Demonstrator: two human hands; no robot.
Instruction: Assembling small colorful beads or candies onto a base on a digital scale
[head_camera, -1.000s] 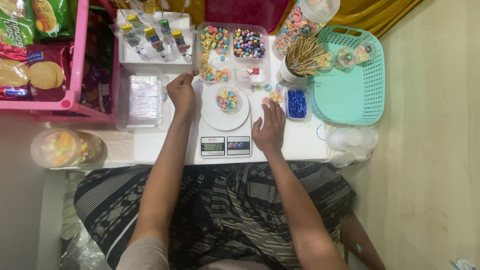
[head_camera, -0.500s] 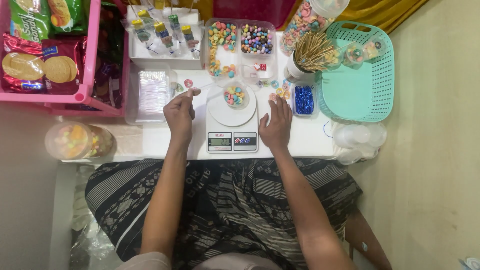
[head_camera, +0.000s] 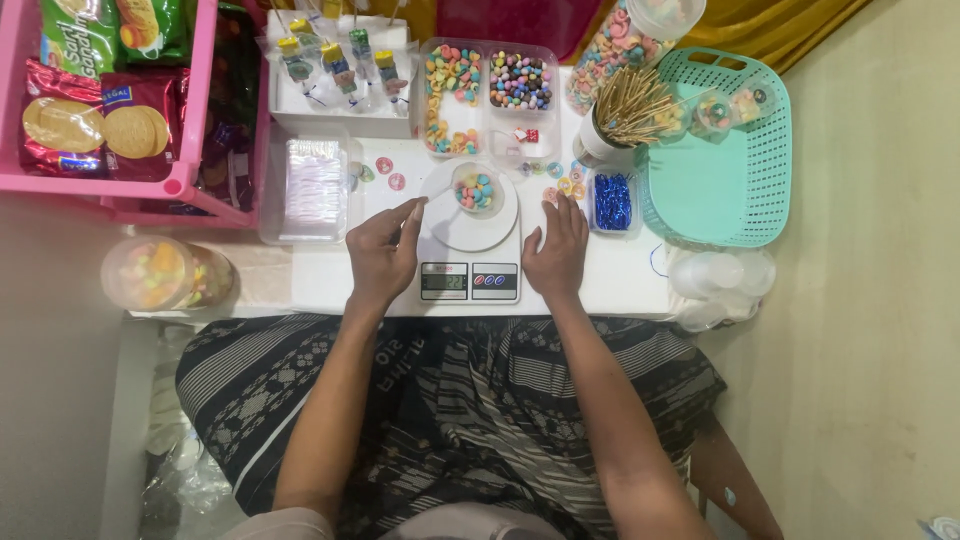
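While both hands rest flat and empty, left hand (head_camera: 381, 252) and right hand (head_camera: 556, 250) flank the scale (head_camera: 469, 268) (centre of frame) bearing a candy cup (head_camera: 475, 189).

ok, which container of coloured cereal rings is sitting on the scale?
The small clear cup on the scale's round white platform, between both hands; the trays and jars sit on the table.

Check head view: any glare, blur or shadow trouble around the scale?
Head view: even, soft light, no harsh shadows; white digital kitchen scale and both hands sharp, left hand, right hand; scale display too small to read; clear plastic tray shows mild sheen.
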